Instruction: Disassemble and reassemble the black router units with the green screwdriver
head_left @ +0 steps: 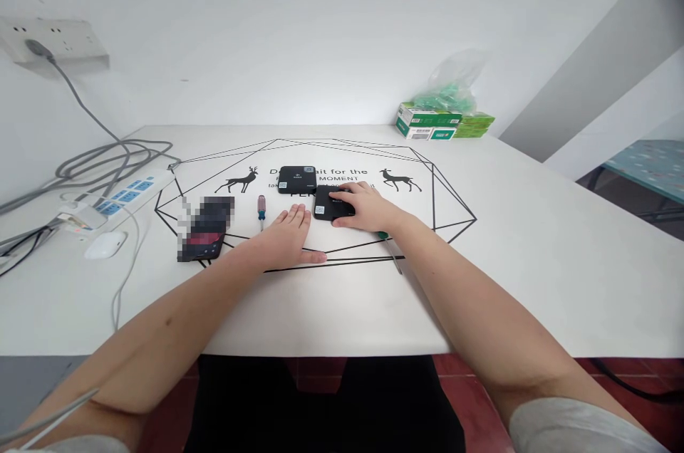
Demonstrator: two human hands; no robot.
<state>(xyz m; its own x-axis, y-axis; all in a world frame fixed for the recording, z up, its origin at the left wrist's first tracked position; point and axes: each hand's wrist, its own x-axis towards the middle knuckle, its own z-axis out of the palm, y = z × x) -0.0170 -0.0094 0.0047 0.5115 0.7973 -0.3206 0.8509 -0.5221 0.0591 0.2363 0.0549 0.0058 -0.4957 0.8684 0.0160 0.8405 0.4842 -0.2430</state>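
Two flat black square boxes lie on the printed mat. My right hand [366, 207] rests over the nearer black box [324, 205], its thumb and fingers round the right part. The other black box [297, 179] sits behind it to the left, untouched. My left hand [291, 236] lies flat on the mat, fingers spread, with nothing in it. Just left of it is a screwdriver with a clear reddish handle [261, 204]. A second screwdriver [394, 257] with a green handle lies partly hidden beneath my right wrist.
A phone [206, 246], partly pixelated, lies at the left, near a white mouse-like object [105, 245]. Beyond are a power strip [128, 196] and coiled grey cables [115, 154]. Green and white boxes [427, 121] with a plastic bag [452, 90] stand against the wall.
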